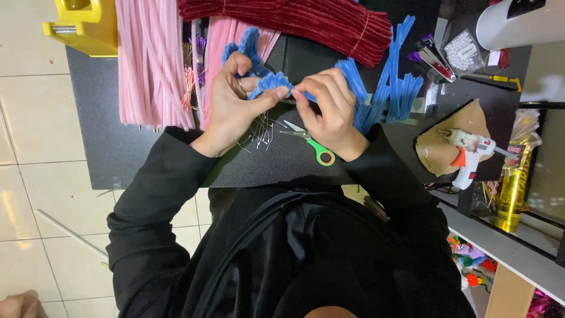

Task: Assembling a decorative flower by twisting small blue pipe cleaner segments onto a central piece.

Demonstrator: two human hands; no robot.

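1. Yellow tape dispenser (82, 23): stands at the far left corner of the black desk (106, 159), well apart from the work. No hazard noted.

2. Pink pipe cleaner bundle (150, 65): lies left of the hands, near the desk edge. A sleeve sweep could likely push it off onto the tiled floor (35, 147).

3. Left hand (232, 103): fingers closed on a folded blue pipe cleaner (268, 82), thumb and forefinger pinching a ruffled section. If the pinch slackens, the folds would probably spring open.

4. Wire offcuts (259, 132): thin pale strands lie loose on the desk just below the left hand. Sharp ends may prick a palm or wrist that comes down on them.

5. Right hand (329, 109): fingertips closed on the same blue pipe cleaner, touching the left hand's grip. Overtwisting here could kink the wire core.

6. Green-handled scissors (309, 144): lie directly under the right wrist, blades pointing left. Risk of contact when the wrist lowers.

7. Glue gun (468, 153): rests on brown card at the right, near the desk edge. Whether it is hot cannot be told.
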